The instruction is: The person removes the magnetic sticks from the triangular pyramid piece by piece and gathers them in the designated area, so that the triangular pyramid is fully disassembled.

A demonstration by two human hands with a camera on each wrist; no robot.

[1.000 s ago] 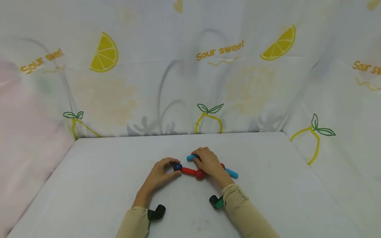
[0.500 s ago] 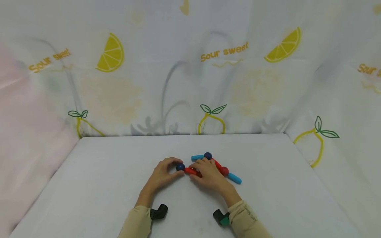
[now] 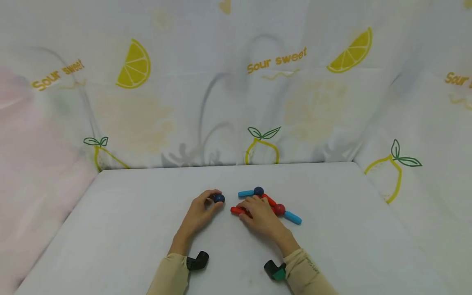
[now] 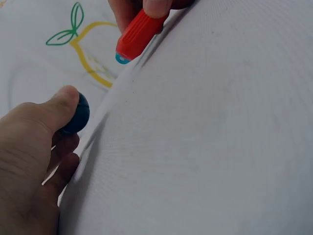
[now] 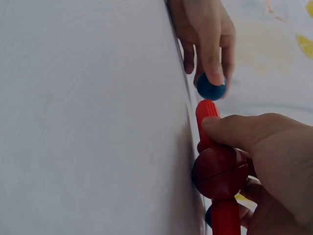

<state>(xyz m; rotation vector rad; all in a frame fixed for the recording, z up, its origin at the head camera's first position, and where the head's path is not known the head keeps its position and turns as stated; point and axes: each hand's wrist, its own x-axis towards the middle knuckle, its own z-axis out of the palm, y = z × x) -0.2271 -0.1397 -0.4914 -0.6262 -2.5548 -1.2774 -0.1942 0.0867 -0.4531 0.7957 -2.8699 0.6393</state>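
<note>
We note the near blue ball point(image 3: 220, 198) just parted from the red rod point(image 3: 235, 210) to its right over the tabletop point(image 3: 140, 221), fingers of the left hand point(image 3: 199, 209) pinching it, the right hand point(image 3: 260, 215) gripping the rod: likely one join undone.

Red ball point(image 5: 220, 174): plastic in appearance, smooth, semi-glossy, with a fine seam line across the shell. Blue ball point(image 3: 219, 198): the same plastic look, smooth, with a soft sheen. Red rod point(image 4: 139, 36): plastic in appearance, moulded with lengthwise ridges, satin finish. Light blue rod point(image 3: 293, 217): plastic in appearance, smooth. Counter point(image 3: 121, 229): matt covering, fine woven-looking grain. Backdrop point(image 3: 177, 106): thin cloth, matt, printed, lightly creased. Sleeves point(image 3: 169, 276): matt cloth, wrinkled. Black wrist housing point(image 3: 198, 261): plastic in appearance, low sheen.
</note>
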